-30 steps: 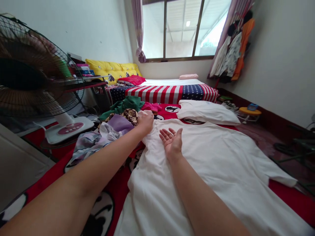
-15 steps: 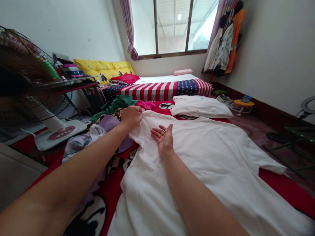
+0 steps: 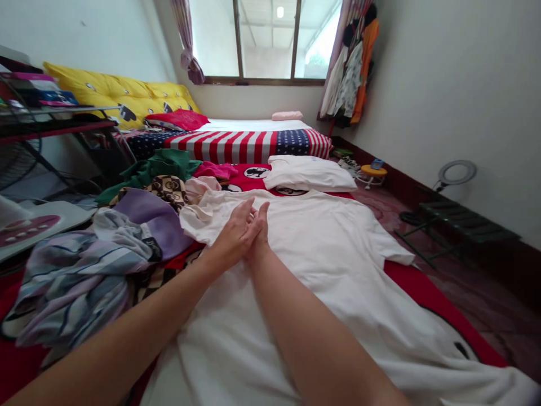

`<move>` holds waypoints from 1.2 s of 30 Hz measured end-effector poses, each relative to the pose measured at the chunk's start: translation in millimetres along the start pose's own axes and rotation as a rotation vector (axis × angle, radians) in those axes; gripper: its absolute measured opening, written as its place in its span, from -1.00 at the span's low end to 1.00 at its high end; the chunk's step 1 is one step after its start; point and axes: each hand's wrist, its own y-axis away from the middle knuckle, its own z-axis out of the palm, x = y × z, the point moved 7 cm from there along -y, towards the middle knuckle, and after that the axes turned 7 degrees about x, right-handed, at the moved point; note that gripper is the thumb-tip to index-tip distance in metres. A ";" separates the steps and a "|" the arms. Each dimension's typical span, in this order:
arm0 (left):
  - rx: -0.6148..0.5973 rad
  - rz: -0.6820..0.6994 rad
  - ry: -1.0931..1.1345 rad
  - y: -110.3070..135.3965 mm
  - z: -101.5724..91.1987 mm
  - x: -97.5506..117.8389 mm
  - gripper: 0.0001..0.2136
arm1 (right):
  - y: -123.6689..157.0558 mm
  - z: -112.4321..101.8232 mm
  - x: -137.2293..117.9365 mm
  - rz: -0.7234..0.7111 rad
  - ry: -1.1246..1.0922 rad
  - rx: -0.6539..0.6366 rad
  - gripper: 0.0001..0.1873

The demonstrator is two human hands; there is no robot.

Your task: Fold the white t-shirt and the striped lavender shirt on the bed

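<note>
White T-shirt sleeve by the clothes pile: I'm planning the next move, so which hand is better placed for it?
Probably the left hand: it lies nearer the sleeve than the right hand does.

bright daylight from the window washes in, shadows stay faint, the hands look sharp, and wide-angle distortion bends the edges.

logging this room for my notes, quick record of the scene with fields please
left hand: fingers extended, on the shirt, touching the right hand
right hand: pressed against the left hand, on the shirt
shirt: white t-shirt, spread out on a red printed mat
left of shirt: striped garment, lilac garment, green garment
beyond shirt: white pillow, bed with american flag cover
</note>
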 end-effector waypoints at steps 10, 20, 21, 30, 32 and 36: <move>-0.106 0.007 -0.307 28.2 36.3 -36.9 -0.49 | 6.0 -18.9 -53.2 -0.294 0.206 0.223 -0.44; -0.177 0.047 -0.467 35.0 41.1 -24.3 -0.41 | 47.8 -46.2 -157.5 -0.487 1.169 0.153 -0.87; -0.181 0.041 -0.467 35.1 41.4 -24.1 -0.41 | 55.4 -59.4 -188.2 -0.547 1.272 0.210 -0.90; -0.190 0.016 -0.486 34.8 42.6 -23.2 -0.41 | 95.7 -168.7 -321.5 -0.522 2.041 0.490 -0.86; -0.195 0.018 -0.487 34.6 43.0 -24.3 -0.41 | 96.4 -175.5 -318.0 -0.518 2.135 0.471 -0.91; -0.215 0.012 -0.481 34.5 43.7 -26.3 -0.40 | 103.1 -175.9 -325.3 -0.599 2.258 0.516 -0.90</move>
